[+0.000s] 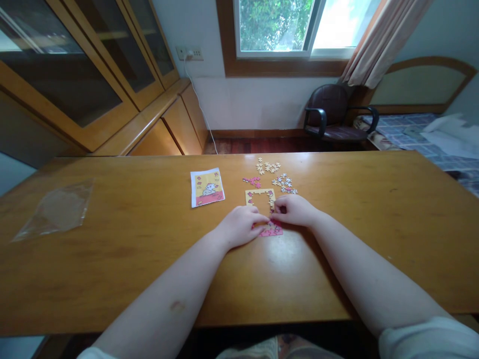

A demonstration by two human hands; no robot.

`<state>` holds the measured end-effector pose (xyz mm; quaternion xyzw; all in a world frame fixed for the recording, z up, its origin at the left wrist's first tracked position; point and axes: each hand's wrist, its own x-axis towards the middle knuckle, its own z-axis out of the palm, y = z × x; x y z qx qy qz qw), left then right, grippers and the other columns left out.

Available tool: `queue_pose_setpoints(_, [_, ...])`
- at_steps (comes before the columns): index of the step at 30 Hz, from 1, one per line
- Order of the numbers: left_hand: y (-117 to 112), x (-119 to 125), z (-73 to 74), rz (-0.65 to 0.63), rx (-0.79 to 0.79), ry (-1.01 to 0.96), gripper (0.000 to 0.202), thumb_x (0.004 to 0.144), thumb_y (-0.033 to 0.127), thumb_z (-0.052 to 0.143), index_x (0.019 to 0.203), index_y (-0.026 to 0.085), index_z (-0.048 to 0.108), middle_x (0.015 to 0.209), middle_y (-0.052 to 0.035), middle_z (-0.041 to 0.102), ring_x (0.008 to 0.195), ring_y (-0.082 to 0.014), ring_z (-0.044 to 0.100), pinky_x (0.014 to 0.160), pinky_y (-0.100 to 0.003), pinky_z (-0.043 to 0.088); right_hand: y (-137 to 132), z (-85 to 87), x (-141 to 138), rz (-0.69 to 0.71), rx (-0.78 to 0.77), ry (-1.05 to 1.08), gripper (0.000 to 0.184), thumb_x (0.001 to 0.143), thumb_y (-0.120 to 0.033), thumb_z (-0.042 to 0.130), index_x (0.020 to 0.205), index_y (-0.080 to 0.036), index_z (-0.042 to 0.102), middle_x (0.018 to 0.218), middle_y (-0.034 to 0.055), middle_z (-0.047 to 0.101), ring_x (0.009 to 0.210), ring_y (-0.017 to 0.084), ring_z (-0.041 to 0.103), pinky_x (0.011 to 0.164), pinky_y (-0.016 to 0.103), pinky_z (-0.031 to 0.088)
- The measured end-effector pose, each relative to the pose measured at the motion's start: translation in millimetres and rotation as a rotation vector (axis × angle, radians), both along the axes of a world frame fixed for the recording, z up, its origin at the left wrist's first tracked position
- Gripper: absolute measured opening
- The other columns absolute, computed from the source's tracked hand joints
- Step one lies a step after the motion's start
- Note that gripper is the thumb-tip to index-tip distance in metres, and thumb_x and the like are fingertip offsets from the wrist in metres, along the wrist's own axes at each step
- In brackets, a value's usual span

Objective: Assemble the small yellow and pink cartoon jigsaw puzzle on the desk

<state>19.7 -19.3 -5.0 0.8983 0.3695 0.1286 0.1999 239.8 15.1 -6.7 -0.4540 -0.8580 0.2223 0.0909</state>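
A partly joined jigsaw with a yellow border frame and a pink lower strip lies on the wooden table. My left hand rests on the puzzle's lower left, fingers curled and pressed against the pieces. Touching the frame's right lower corner, my right hand has its fingers pinched together; whether a piece sits in them is hidden. Loose pieces lie just beyond: cream ones, pink ones and mixed ones. A reference picture card lies to the left.
A clear plastic bag lies at the table's left. Wooden cabinets with glass doors stand on the left. Beyond the table are a dark office chair, a window and a bed at right.
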Motion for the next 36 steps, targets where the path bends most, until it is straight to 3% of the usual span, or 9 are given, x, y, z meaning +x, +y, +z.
queue_pose_setpoints(3, [2,-1,-0.1,0.062,-0.022,-0.037,0.026,0.086,0.031,0.052,0.104,0.027,0.07,0.087,-0.0032,0.064,0.079,-0.0155,0.059,0.074,-0.027,0.045,1,-0.2,0,-0.018,0.002,0.021,0.033,0.077,-0.042,0.058,0.057,-0.019,0.049,0.058,-0.0031,0.05,0.058,0.01,0.044,0.057,0.022,0.029])
queue_pose_setpoints(9, [14,-11,-0.9,0.347,-0.059,-0.205,0.027,0.086,0.029,0.049,0.103,0.023,0.069,0.086,-0.0029,0.063,0.077,-0.0151,0.057,0.072,-0.027,0.045,0,-5.5,1,-0.071,0.066,0.079,0.027,0.08,-0.036,0.057,0.06,-0.019,0.054,0.062,-0.0016,0.054,0.06,0.011,0.046,0.059,0.022,0.033])
queue_pose_setpoints(14, [31,-23,-8.7,0.585,-0.099,-0.387,0.025,0.082,0.031,0.049,0.091,0.02,0.071,0.07,-0.0006,0.061,0.066,-0.0143,0.053,0.062,-0.026,0.041,-7,3.6,-11,-0.203,0.203,0.068,0.02,0.086,-0.033,0.052,0.078,-0.02,0.066,0.083,0.0042,0.065,0.078,0.015,0.056,0.073,0.026,0.04])
queue_pose_setpoints(18, [38,-26,-13.3,0.73,-0.185,-0.476,0.026,0.079,0.034,0.051,0.088,0.019,0.07,0.061,0.0014,0.055,0.059,-0.0137,0.049,0.055,-0.025,0.037,-1,11.9,-32,-0.275,0.229,-0.054,0.026,0.088,-0.036,0.049,0.097,-0.021,0.069,0.1,0.0068,0.065,0.092,0.019,0.058,0.081,0.028,0.041])
queue_pose_setpoints(24, [40,-26,-15.1,0.731,-0.203,-0.507,0.025,0.078,0.034,0.051,0.087,0.02,0.07,0.06,0.0018,0.054,0.059,-0.0135,0.048,0.055,-0.024,0.037,39,8.4,-66,-0.225,0.288,-0.225,0.029,0.087,-0.032,0.05,0.108,-0.02,0.067,0.106,0.0096,0.062,0.095,0.023,0.058,0.082,0.031,0.042])
queue_pose_setpoints(28, [41,-25,-17.6,0.718,-0.183,-0.501,0.025,0.078,0.034,0.051,0.086,0.019,0.07,0.056,0.0029,0.049,0.055,-0.0131,0.045,0.054,-0.024,0.035,65,3.3,-82,-0.233,0.272,-0.286,0.032,0.09,-0.032,0.045,0.104,-0.018,0.07,0.105,0.0127,0.062,0.093,0.023,0.059,0.081,0.031,0.044])
queue_pose_setpoints(31, [41,-25,-17.8,0.72,-0.189,-0.505,0.025,0.078,0.034,0.051,0.085,0.019,0.07,0.056,0.0029,0.05,0.055,-0.0131,0.045,0.054,-0.024,0.035,75,-0.1,-88,-0.255,0.254,-0.289,0.035,0.09,-0.039,0.046,0.102,-0.018,0.071,0.104,0.0126,0.063,0.092,0.023,0.06,0.08,0.031,0.044])
queue_pose_setpoints(36, [41,-24,-16.2,0.729,-0.201,-0.503,0.024,0.077,0.033,0.051,0.085,0.019,0.07,0.057,0.0023,0.052,0.057,-0.0138,0.047,0.055,-0.024,0.037,83,-2.2,-92,-0.27,0.216,-0.306,0.031,0.089,-0.034,0.049,0.101,-0.018,0.072,0.108,0.0134,0.063,0.098,0.024,0.059,0.085,0.029,0.043])
